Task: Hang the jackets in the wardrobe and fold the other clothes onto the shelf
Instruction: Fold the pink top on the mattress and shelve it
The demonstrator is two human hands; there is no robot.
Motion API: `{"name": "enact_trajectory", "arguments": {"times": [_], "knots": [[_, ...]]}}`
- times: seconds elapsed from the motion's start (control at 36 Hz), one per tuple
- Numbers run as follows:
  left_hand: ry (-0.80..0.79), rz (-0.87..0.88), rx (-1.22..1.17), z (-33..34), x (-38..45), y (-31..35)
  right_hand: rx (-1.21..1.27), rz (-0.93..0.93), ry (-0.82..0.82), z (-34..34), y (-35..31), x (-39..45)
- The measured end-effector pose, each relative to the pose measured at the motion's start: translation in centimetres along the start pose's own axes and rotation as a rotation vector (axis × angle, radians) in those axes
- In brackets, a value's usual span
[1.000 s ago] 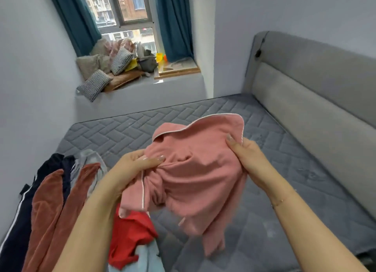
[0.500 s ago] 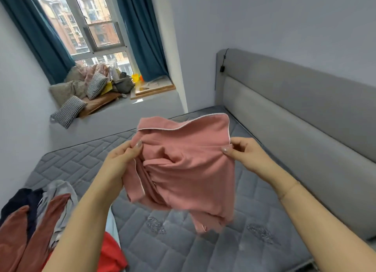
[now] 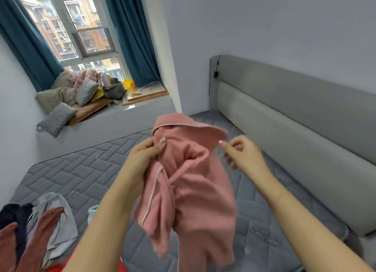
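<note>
Above the middle of the bed (image 3: 85,176), I hold a pink garment (image 3: 193,190) up in the air, clear of the quilted grey mattress. My left hand (image 3: 142,160) grips it near the top, thumb pressed over the fabric and fingers curled behind a bunched fold; white piping runs down the edge just below my grip. The cloth hangs crumpled from that hand, its upper edge flopped over like a hood or collar. My right hand (image 3: 242,151) is just beside the garment's right edge, blurred, with thumb and forefinger drawn close together; I cannot tell whether they pinch the fabric or only hover by it. No label or writing can be read on the garment.

At the bed's near left corner lies a heap of other clothes (image 3: 34,231): dark navy, rust-brown and pale grey pieces, with a strip of red at the bottom edge. The grey padded headboard (image 3: 295,129) runs along the bed's right side. Beyond the far edge, checked cushions (image 3: 59,117) and bedding are piled on the window ledge between teal curtains (image 3: 134,38).
</note>
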State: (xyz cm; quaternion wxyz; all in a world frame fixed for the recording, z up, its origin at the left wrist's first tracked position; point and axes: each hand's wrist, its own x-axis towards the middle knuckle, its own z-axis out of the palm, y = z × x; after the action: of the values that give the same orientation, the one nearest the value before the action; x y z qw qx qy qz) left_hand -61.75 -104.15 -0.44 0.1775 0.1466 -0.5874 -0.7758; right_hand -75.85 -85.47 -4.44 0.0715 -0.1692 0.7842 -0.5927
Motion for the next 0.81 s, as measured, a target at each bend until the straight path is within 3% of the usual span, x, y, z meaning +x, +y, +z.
{"name": "enact_trajectory", "arguments": {"times": [0.08,0.14,0.25,0.31,0.39,0.47,0.61,0.72,0.81], "knots": [[-0.033,-0.042,0.001,1.0,0.1,-1.7,0.307,0.349,-0.398,2.6,-0.4,-2.5],[-0.088,-0.077,0.024,1.2,0.1,-2.8,0.335,0.302,-0.492,4.2,0.5,-3.7],[-0.055,-0.056,-0.012,0.3,0.2,-4.1,0.273,0.108,-0.314,5.4,1.8,-4.5],[-0.021,0.007,0.087,-1.2,0.4,-4.2,0.248,0.056,-0.277,5.3,1.6,-4.5],[-0.010,0.095,0.198,-3.9,0.7,-3.9,0.234,0.001,-0.301,5.2,0.7,-4.5],[-0.021,0.128,0.289,-6.3,1.2,-3.9,0.398,0.013,-0.375,5.3,-1.1,-4.2],[-0.105,-0.023,0.184,-7.9,1.0,-5.9,0.603,-0.031,-0.397,4.9,-5.2,-2.8],[-0.131,-0.249,0.413,-7.9,0.3,-10.5,0.589,-0.108,-0.415,4.0,-7.8,-1.8],[-0.165,-0.240,0.402,-6.4,0.2,-12.9,0.581,-0.134,-0.459,3.4,-9.0,-1.5]]}}
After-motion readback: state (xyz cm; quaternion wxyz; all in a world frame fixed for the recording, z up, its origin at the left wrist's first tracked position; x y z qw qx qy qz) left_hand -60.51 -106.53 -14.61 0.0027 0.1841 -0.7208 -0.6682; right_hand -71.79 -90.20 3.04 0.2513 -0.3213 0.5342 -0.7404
